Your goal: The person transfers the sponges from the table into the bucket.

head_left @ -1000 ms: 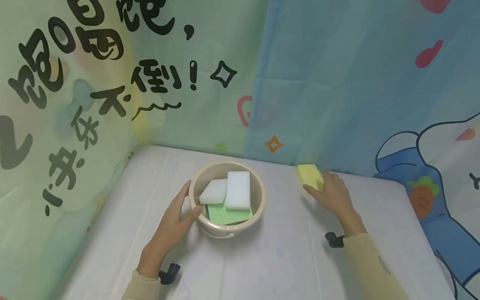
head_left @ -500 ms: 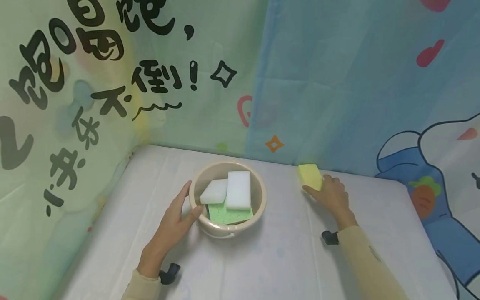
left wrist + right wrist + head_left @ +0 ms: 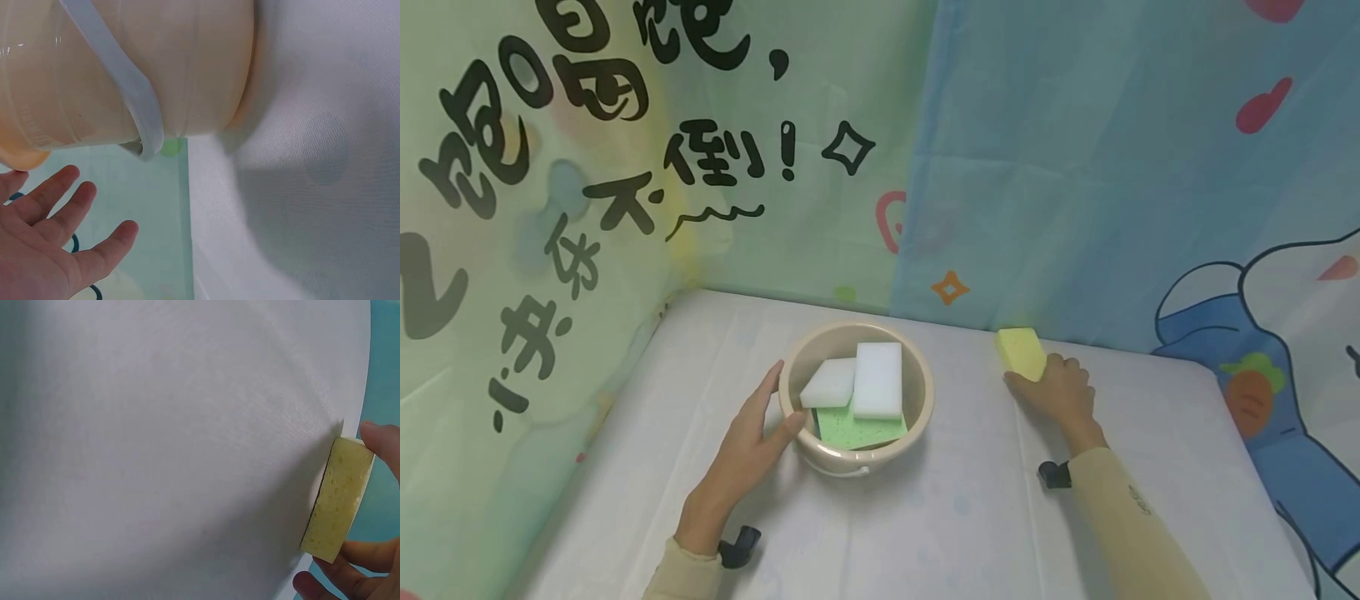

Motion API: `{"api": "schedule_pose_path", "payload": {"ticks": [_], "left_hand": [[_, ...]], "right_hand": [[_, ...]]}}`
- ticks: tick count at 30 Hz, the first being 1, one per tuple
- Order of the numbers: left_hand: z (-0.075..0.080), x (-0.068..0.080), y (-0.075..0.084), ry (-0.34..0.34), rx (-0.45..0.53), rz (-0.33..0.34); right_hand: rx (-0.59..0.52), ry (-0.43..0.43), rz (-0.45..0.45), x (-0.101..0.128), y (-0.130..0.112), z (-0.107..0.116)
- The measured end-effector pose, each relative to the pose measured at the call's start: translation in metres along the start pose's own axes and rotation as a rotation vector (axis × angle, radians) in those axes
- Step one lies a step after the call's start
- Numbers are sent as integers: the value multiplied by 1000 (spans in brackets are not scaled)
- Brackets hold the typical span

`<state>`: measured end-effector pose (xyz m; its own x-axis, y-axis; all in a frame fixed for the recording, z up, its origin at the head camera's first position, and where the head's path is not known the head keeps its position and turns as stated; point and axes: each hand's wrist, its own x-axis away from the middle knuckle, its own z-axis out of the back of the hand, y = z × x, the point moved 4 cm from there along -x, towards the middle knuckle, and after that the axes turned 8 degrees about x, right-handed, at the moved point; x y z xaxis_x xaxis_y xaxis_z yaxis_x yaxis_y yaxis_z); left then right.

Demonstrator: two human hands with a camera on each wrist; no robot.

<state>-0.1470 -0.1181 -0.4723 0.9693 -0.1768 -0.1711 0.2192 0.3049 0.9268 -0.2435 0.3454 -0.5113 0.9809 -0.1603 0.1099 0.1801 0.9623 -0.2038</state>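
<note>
Nearest the viewer, two cream sleeves enter from the lower edge, each wrist bearing a small black mount. Left hand (image 3: 747, 446): fingers straight and relaxed, spread along the outer wall of the beige bucket (image 3: 917, 408), thumb against its near side; nothing is clasped, and the left wrist view shows the palm (image 3: 31, 250) open beside the bucket wall (image 3: 187, 69), with the pale handle band (image 3: 119, 75) hanging down the wall. The bucket stands upright on the white desk (image 3: 925, 517), left of centre. Inside it lie a green sponge (image 3: 857, 427) at the bottom and, resting on top, two white sponges side by side: a smaller one (image 3: 829, 383) on the left, tilted, and a longer one (image 3: 878, 379) on the right. Right hand (image 3: 1056, 392): further back and well apart from the bucket, fingers and thumb curled round the yellow sponge (image 3: 1021, 353); the right wrist view shows the yellow sponge (image 3: 337, 500) pinched at both ends by fingertips (image 3: 381, 437), one face against the desk (image 3: 156, 456), near its far edge. Behind, printed cloth backdrops: green with black characters (image 3: 550, 167) on the left, blue with a cartoon figure (image 3: 1150, 167) on the right
</note>
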Motion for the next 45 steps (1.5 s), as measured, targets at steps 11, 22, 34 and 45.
{"api": "schedule_pose_path", "payload": {"ticks": [11, 22, 34, 45], "left_hand": [[-1, 1, 2, 0, 4, 0], [0, 2, 3, 2, 14, 1], [0, 1, 1, 2, 8, -4], [-1, 1, 2, 1, 15, -2]], "right_hand": [[-12, 47, -7, 7, -5, 11], [-121, 152, 99, 25, -29, 42], [-144, 188, 300, 63, -73, 82], [-187, 227, 509, 100, -126, 111]]}}
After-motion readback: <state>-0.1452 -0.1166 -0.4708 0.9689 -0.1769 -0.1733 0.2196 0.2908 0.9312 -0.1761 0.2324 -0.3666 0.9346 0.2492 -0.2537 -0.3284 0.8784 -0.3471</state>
